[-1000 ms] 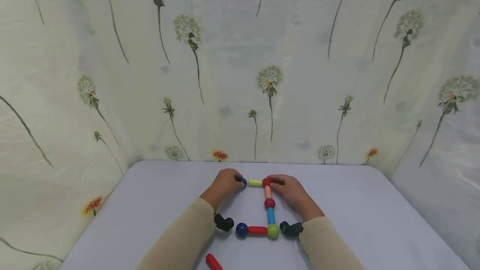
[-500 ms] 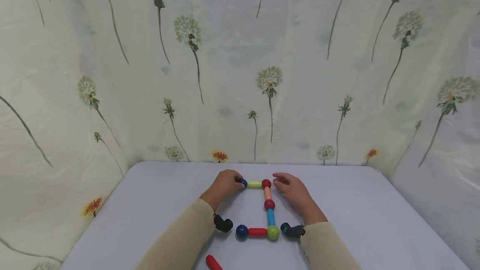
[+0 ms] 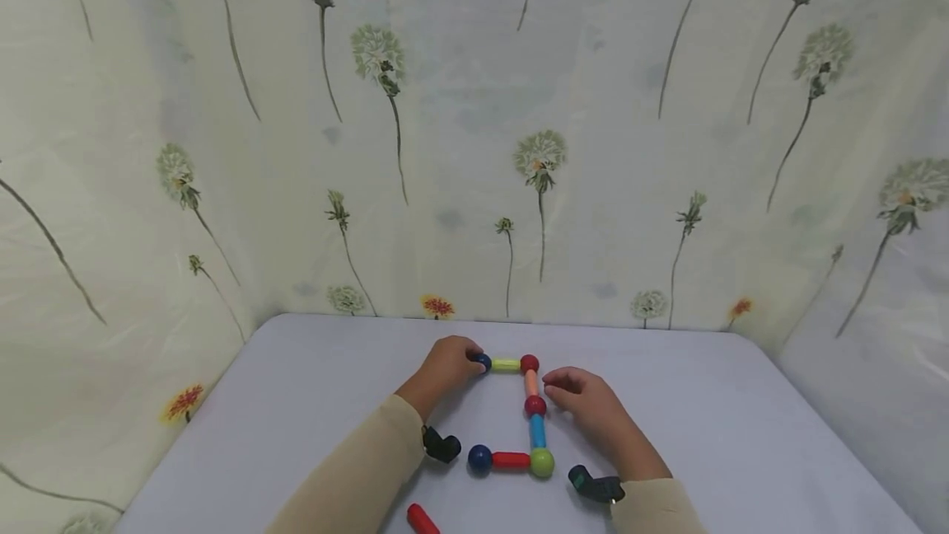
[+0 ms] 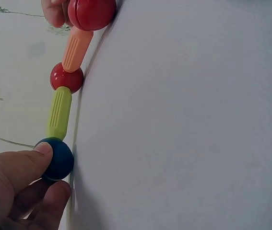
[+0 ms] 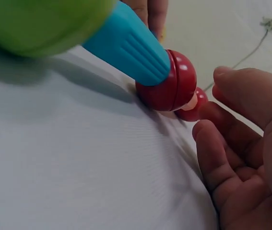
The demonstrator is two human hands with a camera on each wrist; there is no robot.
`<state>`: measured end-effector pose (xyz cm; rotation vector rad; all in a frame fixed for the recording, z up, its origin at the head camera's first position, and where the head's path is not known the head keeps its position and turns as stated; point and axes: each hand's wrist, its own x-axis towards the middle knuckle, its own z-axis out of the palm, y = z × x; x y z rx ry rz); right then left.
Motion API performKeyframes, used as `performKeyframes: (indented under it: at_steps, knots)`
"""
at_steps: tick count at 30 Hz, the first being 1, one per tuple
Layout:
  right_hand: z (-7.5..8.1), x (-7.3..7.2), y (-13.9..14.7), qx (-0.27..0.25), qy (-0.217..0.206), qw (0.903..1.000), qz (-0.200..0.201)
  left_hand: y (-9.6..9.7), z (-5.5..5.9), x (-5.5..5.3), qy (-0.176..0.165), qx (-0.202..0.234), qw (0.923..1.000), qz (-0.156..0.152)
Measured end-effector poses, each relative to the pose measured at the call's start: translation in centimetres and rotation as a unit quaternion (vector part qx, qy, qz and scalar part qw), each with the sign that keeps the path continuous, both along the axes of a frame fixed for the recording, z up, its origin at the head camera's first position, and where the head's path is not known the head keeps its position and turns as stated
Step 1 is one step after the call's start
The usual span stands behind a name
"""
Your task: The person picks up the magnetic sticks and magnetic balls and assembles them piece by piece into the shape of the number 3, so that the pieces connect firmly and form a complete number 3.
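My left hand [image 3: 447,367] pinches a dark blue ball [image 4: 60,160] between thumb and fingers at the far left corner of a chain of balls and rods. From it a yellow-green rod [image 3: 507,365] runs to a red ball [image 3: 529,363]. An orange rod [image 3: 530,384] leads on to a second red ball [image 3: 535,406], then a light blue rod [image 3: 537,433], a green ball [image 3: 542,462], a red rod [image 3: 511,461] and another dark blue ball [image 3: 480,459]. Just right of the orange rod, my right hand [image 3: 589,402] hovers with loosely bent fingers, holding nothing.
A loose red rod [image 3: 423,519] lies on the white table [image 3: 319,402] near the front, by the left sleeve. Behind the table hangs a flower-patterned cloth [image 3: 445,147]. Dark wrist cameras [image 3: 596,484] sit on both wrists.
My right hand has let go of the far red ball and drawn back right and nearer along the chain. The left hand stays on the dark blue ball.
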<state>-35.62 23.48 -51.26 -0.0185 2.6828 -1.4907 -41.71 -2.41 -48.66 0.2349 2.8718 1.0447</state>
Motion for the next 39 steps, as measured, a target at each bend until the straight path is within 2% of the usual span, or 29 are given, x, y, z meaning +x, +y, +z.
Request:
performKeyframes:
  at_steps: [6, 11, 21, 27, 30, 33, 36, 39]
  knots:
    - [0.1, 1.6, -0.3, 0.019, -0.002, 0.9998, 0.011, 0.0, -0.2, 0.0, 0.004, -0.005, 0.9999, -0.008]
    - [0.3, 2.2, -0.8, 0.035, -0.007, 0.9991, 0.023, -0.1, 0.2, 0.0, 0.011, -0.018, 0.9998, -0.007]
    - [-0.1, 1.9, -1.3, 0.039, 0.01, 0.9988, 0.028, -0.2, 0.2, -0.2, 0.018, -0.04, 0.9989, -0.018]
    - [-0.1, 1.7, -1.1, 0.051, 0.014, 0.9983, 0.025, 0.1, -0.1, 0.1, -0.006, -0.008, 0.9999, -0.003]
    - [-0.2, 1.8, -1.1, 0.05, 0.012, 0.9984, 0.022, 0.1, -0.2, 0.5, -0.014, -0.001, 0.9999, 0.0]
    - [-0.3, 2.0, -1.1, 0.049, 0.01, 0.9985, 0.021, 0.1, -0.4, 1.3, -0.007, -0.01, 0.9999, 0.007]
    - [-0.3, 2.2, -1.1, 0.046, 0.011, 0.9986, 0.022, -0.1, -0.2, 2.6, 0.008, -0.025, 0.9992, 0.029]
    - [-0.3, 2.3, -1.1, 0.045, 0.014, 0.9987, 0.022, -0.2, 0.7, 4.3, 0.016, -0.035, 0.9986, 0.037]
